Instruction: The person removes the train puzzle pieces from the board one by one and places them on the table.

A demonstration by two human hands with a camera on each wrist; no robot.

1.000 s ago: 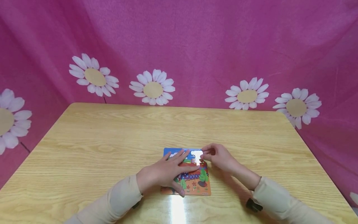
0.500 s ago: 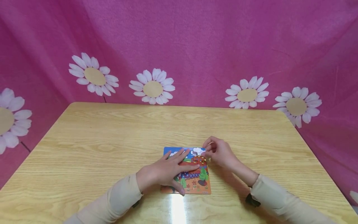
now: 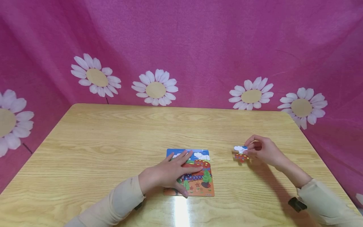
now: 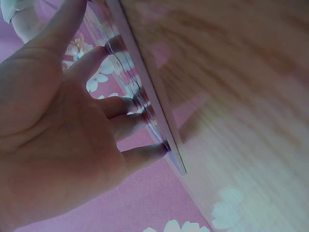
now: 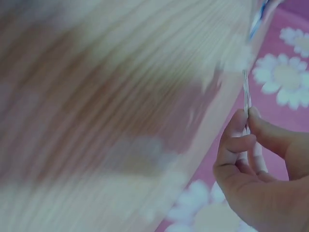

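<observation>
A flat jigsaw puzzle [image 3: 206, 186] with a bright cartoon picture lies on the wooden table. My left hand [image 3: 167, 175] rests across it with fingers spread, and in the left wrist view its fingertips [image 4: 159, 151] touch the puzzle's face. To the right of the puzzle, my right hand [image 3: 267, 151] pinches a puzzle piece [image 3: 241, 154] showing white cloud, blue and red with yellow dots. Seen edge-on in the right wrist view, the thin piece [image 5: 246, 89] is held between thumb and fingers, raised above the tabletop.
The wooden table [image 3: 127, 132] reaches back to a pink curtain [image 3: 198, 47] printed with large white daisies. A bright light reflection lies on the tabletop in front of the puzzle.
My right hand has moved right, away from the puzzle's upper right corner, carrying a puzzle piece. The glare there is gone and the printed picture shows. My left hand has stayed put.
</observation>
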